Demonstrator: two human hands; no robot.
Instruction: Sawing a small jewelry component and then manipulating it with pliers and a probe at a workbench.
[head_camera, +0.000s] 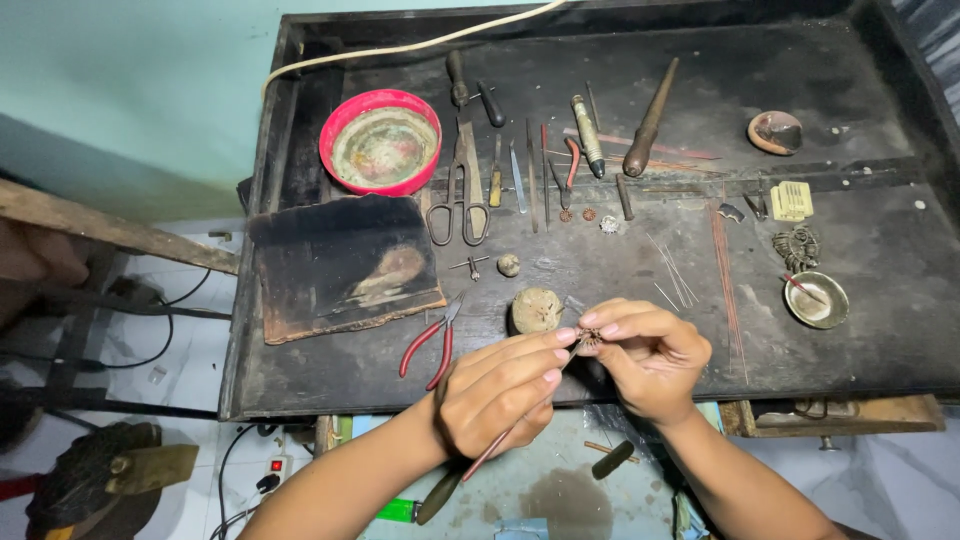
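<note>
My left hand (500, 392) grips a thin reddish tool (500, 442) that slants from below my wrist up to my fingertips. My right hand (645, 352) pinches a tiny round metal ornament (590, 339) between thumb and fingers. The tool's tip meets that ornament. Both hands hover over the front edge of a dark worn workbench (330, 380). A round beige lump (536, 309) sits on the bench just behind my left fingertips.
Red-handled pliers (430, 345) lie left of my hands. A dark scorched block (340, 262), a red bowl (380, 142), scissors (460, 195), files and punches, thin wires (672, 272) and a small metal dish (816, 299) fill the bench. A power strip lies on the floor.
</note>
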